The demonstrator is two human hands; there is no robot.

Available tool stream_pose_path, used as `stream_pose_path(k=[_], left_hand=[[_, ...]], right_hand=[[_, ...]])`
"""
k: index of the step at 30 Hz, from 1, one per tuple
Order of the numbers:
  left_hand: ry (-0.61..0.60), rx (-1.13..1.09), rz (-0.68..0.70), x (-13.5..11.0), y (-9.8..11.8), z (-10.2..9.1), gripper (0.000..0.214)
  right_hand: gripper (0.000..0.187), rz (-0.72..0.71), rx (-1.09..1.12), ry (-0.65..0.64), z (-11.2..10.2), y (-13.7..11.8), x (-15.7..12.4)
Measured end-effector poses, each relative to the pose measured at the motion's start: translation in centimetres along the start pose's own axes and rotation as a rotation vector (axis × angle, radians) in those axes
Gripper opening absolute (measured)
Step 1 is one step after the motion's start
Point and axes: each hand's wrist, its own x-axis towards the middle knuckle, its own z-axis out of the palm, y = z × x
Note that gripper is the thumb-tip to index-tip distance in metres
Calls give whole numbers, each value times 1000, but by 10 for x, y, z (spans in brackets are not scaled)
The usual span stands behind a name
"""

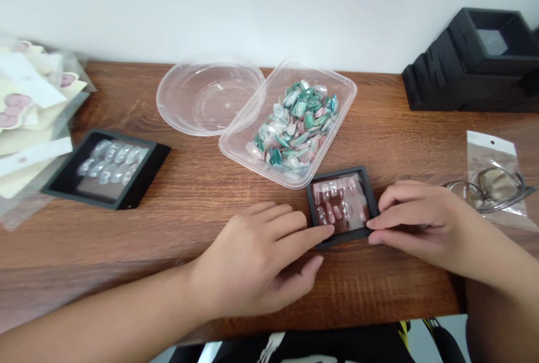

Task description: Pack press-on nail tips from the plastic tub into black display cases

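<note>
A shallow black box (373, 200) lies in front of me, with pink press-on nails (330, 212) in rough rows on a clear sheet inside. My left hand (261, 256) reaches in from the left. Its index fingertip rests at the near left corner of the box, and the thumb stands apart below. At the near right corner, my right hand (425, 228) grips the box edge between thumb and fingers. Just behind the box, a clear rectangular tub (236, 147) holds a heap of green, white and pink press-on nails (295, 127).
Left, another black box (147, 175) holds silvery nails (112, 162). A round clear container (177, 99) touches the tub. Bagged cards (29, 110) lie far left. Stacked black boxes (458, 65) stand back right, above glasses (488, 192) on a clear bag (490, 141).
</note>
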Motion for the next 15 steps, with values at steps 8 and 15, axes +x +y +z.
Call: stream_pose_path(k=[8, 15], left_hand=[[28, 56, 38, -4, -2, 1, 20], [50, 94, 79, -1, -1, -1, 14]], right_hand=[[14, 10, 38, -34, 0, 0, 0], [14, -13, 55, -42, 0, 0, 3]])
